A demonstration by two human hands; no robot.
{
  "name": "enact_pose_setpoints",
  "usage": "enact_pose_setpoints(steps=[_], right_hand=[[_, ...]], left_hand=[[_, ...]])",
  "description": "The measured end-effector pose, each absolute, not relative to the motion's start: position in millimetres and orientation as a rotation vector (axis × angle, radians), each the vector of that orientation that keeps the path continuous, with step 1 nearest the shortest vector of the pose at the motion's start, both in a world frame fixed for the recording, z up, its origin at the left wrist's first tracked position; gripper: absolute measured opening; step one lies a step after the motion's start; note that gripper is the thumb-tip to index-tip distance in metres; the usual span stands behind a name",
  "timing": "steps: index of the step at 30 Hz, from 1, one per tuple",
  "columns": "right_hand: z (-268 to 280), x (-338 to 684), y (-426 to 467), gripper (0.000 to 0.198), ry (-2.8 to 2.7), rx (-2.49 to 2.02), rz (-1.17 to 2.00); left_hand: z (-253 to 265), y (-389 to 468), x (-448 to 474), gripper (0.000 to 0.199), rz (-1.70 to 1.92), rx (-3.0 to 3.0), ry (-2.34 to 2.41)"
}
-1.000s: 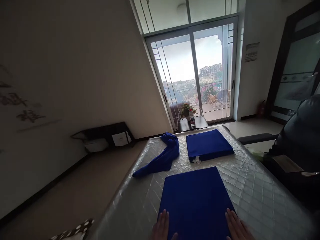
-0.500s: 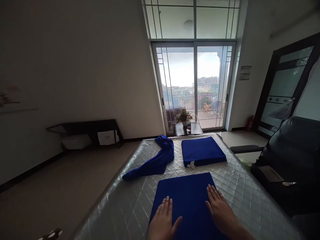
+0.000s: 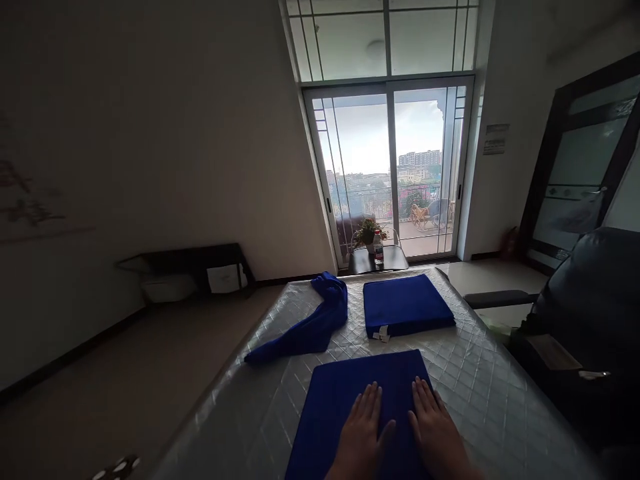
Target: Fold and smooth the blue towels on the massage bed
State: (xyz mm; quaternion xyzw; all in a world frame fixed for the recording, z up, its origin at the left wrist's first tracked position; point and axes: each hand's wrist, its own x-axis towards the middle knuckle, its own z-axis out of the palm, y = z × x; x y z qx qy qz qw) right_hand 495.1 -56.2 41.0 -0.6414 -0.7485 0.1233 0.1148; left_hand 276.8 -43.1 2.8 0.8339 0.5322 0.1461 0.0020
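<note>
A blue folded cloth (image 3: pixel 325 407) lies flat on the quilted silver table cover (image 3: pixel 255 407) in front of me. My left hand (image 3: pixel 363 427) rests on the middle of this cloth, fingers stretched out and thumb apart. Along the cloth's right side, my right hand (image 3: pixel 433 423) also lies flat with its fingers extended. Beyond them sits a second, thicker folded blue cloth (image 3: pixel 407 300) with white labels (image 3: pixel 381 334) at its near edge. To its left, a loose blue cloth (image 3: pixel 310 327) lies crumpled toward the table's left edge.
A small dark table (image 3: pixel 379 261) holding a potted plant (image 3: pixel 369 230) and a bottle (image 3: pixel 379 248) stands past the far end, before sliding glass doors (image 3: pixel 355 140). At right is a black armchair (image 3: pixel 595 287); a low dark stand (image 3: pixel 193 260) sits by the left wall.
My left hand has slid right across the cloth, closer to my right hand. The right hand stays near the right edge, slightly lower. The view has shifted a little.
</note>
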Motion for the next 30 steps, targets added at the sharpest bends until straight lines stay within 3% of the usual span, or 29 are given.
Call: enact_pose_setpoints(steps=[8,21,30], right_hand=[[39,496,-56,0.066,-2.210,-1.930,0.377],[59,493,11,0.067,-2.271,-1.875,0.227],[29,493,31,0.065,-2.181,-1.837,0.163]], left_hand=[[-3,-44,160,0.076,0.486,2.234,2.125],[7,-48,162,0.080,0.498,2.170,2.100],[39,-44,160,0.092,0.404,2.000,2.155]])
